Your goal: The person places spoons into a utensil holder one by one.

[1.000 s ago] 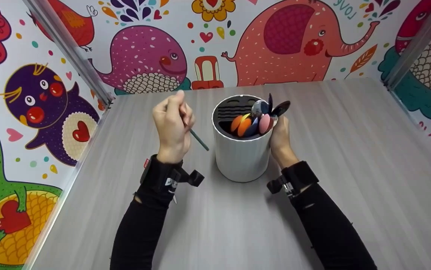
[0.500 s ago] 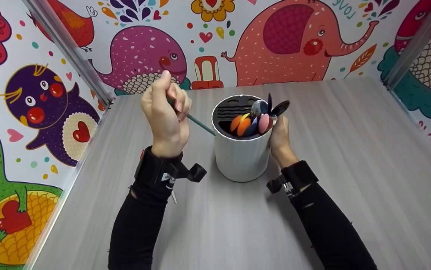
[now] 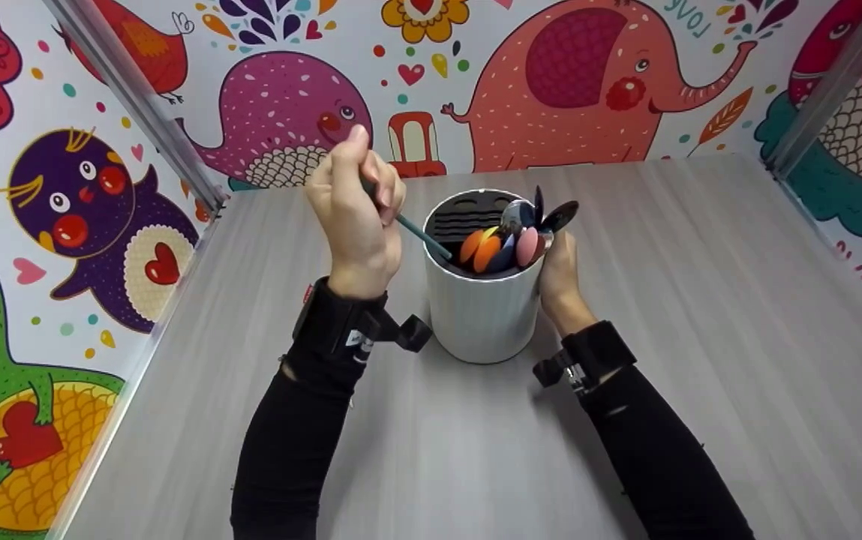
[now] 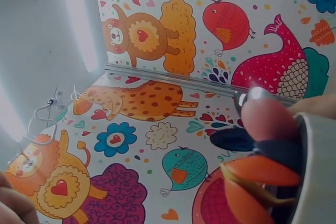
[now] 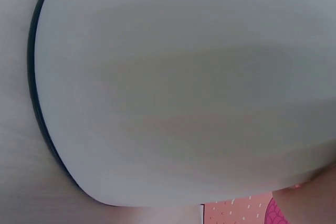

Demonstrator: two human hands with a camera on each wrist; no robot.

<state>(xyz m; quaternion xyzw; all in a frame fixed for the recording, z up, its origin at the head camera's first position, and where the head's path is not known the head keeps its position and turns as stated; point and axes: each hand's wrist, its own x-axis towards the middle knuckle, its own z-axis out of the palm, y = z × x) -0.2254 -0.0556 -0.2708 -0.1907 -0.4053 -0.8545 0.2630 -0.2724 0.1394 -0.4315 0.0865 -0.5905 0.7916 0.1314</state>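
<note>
My left hand (image 3: 359, 217) holds a thin dark green rod-like utensil (image 3: 423, 236), its upper part hidden in the curled fingers. The rod's lower tip overlaps the dark opening of a white cylindrical utensil holder (image 3: 483, 322), just inside the near-left rim. Against the holder's right side rests my right hand (image 3: 562, 285), gripping it with fingers hidden behind the wall. Spoon-like utensils stand in the holder: orange (image 3: 487, 253), pink (image 3: 527, 247), navy (image 3: 503, 255), silver (image 3: 517, 217) and black (image 3: 560, 216). The left wrist view shows their coloured ends (image 4: 268, 119) close up.
The holder's black insert (image 3: 468, 221) has wavy slots at the back left. Grey wood-look tabletop (image 3: 686, 300) surrounds it, with printed cartoon walls (image 3: 415, 82) behind and at the sides. Metal frame posts (image 3: 138, 105) stand in the corners.
My left hand has risen, then shifted right, bringing the green utensil's tip from beside the holder to over its opening. The right hand and holder have stayed put.
</note>
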